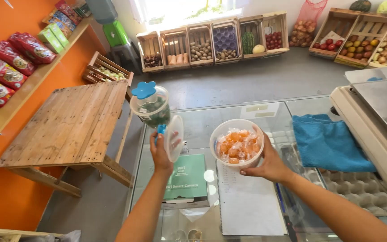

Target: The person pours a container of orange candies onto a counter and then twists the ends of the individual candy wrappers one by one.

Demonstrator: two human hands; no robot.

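The tub of orange sweets (237,146) sits open in the right hand (268,165), whose grip is clamped round its side and base, held up over the glass desk (211,117). The left hand (161,151) has its grip closed on a clear round lid (174,138), tilted on edge just beside the tub. Just above that hand stands a clear jar (151,107) with a blue flower-shaped knob and green contents; how it is held up cannot be told. Below the hands lie a green box (187,176) and a white sheet of paper (249,202). A blue cloth (328,141) lies to the right, next to a scale (381,116). A wooden table (70,123) stands to the left, and crates of produce (213,40) line the far wall.
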